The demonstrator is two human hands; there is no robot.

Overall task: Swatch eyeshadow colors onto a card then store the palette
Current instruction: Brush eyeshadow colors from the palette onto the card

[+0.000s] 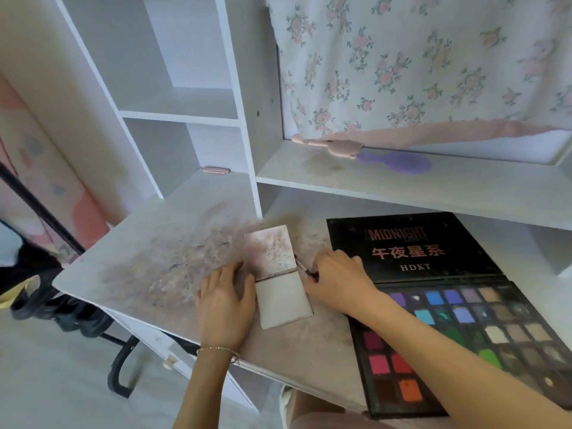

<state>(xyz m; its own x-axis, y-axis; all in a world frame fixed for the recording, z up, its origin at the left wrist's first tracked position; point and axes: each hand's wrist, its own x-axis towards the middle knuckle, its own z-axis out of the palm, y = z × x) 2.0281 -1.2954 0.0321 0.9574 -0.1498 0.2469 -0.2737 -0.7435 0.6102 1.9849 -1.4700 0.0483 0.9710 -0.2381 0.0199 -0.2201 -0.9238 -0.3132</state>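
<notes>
Nearest the lens is the right forearm, reaching across the big black open eyeshadow palette with its grid of blue, purple, red, orange, green and beige pans. The palette lies flat at the desk's right front corner, lid folded back, "MIDNIGHT" and "HDKT" printed on the lid. The right hand sits just left of the palette lid, fingers curled round a thin dark-tipped applicator brush whose tip points at the card's right edge. The left hand lies flat with fingers extended, pressing the desk and touching the left edge of the small white folded card — holding nothing.

Progress, as a judgement: swatching looks partly done. The card's upper half carries smudgy pink-purple speckles; the lower half looks nearly bare, so more colours probably remain. Storing is not started — palette is open and on the white dusty desk, which itself is smeared with powder around the card.

Behind: a white shelf unit, a purple hairbrush and a pink object beside it, under a floral curtain.
</notes>
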